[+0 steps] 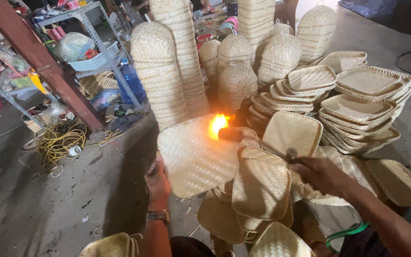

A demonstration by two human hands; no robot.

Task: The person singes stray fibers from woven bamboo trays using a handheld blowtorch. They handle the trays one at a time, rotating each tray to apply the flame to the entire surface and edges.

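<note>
Low in the frame, the person's two forearms rise from the bottom edge. At lower centre the left hand (158, 183), with a wristwatch (157, 216) on its wrist, grips the lower left edge of a square woven tray (193, 157) and holds it tilted up, its pale underside facing the camera. At centre right the right hand (322, 175) is clenched around a dark torch (262, 143), whose nozzle points left toward the tray's upper right corner, where an orange flame (218, 124) burns right at the rim. Below and between the hands lies a loose heap of similar woven trays (261, 190). At upper right, neater stacks of trays (360, 114) stand on the concrete floor (48, 209). Tall columns of domed woven baskets (160, 71) fill the top centre. At upper left stand a metal shelf rack (96, 40) and a blue water bottle (132, 81), with a coil of yellow cord (58, 140) lying at left.
</note>
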